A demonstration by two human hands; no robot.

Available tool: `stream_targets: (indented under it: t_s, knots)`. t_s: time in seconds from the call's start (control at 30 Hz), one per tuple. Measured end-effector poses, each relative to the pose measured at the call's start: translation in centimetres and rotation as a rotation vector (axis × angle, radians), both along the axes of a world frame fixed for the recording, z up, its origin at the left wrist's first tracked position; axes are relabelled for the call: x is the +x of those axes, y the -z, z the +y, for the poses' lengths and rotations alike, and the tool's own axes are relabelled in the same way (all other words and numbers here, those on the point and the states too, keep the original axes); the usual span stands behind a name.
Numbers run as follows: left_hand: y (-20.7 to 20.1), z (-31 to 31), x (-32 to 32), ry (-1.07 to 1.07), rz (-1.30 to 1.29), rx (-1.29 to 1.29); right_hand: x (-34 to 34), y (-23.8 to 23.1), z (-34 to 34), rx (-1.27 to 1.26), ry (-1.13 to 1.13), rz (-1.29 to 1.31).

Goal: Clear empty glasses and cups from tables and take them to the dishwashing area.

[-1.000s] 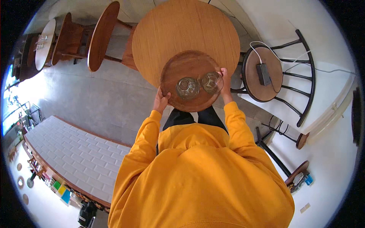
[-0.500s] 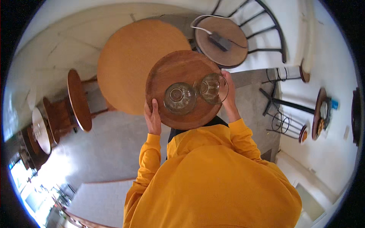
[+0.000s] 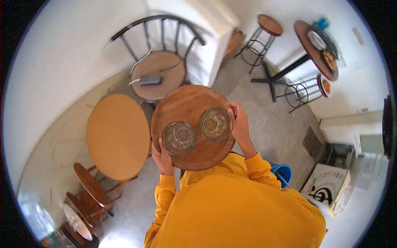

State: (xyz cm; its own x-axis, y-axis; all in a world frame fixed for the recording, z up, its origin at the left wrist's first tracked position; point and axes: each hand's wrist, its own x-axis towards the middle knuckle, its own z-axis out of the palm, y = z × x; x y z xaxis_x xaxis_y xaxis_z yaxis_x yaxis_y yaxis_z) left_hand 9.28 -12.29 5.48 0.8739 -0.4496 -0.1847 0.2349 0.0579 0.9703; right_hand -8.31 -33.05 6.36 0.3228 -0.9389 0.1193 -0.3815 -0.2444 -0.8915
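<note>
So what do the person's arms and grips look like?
Both sleeves are long and golden-yellow, with matching cuffs at the ends. The left grip and right grip are bare human hands with fingers and thumbs; no gloves show.

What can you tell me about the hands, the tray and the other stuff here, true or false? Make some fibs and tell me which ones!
1. Two clear glasses are on the round wooden tray. True.
2. The tray is sitting on the chair. False: the left hand and the right hand are holding it up.
3. A dark box lies on the chair seat. True.
4. The blue bucket is on the person's left. False: the blue bucket is on the right.
5. The person's sleeves are yellow. True.
</note>
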Motion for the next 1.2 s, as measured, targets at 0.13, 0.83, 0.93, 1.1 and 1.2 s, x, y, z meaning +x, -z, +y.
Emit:
stream_targets:
  t_s: [0.13,0.83,0.93,1.1,1.2]
  knots:
    - [0.8,-4.7,-3.7,0.259,-0.065,0.173,-8.4,-1.3,-1.6,0.033,0.206,0.035]
    - [-4.1,-38.2,-28.1,1.328,-0.252,0.168,-35.4,-0.3,-4.7,-0.019,1.283,0.042]
    - [-2.5,-43.5,-31.7,1.462,-0.243,0.181,-37.0,-1.6,-6.3,-0.016,1.411,0.043]
    - [-3.2,-50.5,-40.0,1.673,-0.155,0.017,-41.1,-1.1,-8.7,0.025,1.613,0.036]
    - [-4.6,-53.7,-45.0,1.794,-0.156,0.105,-43.3,-1.3,-10.0,0.019,1.751,-0.031]
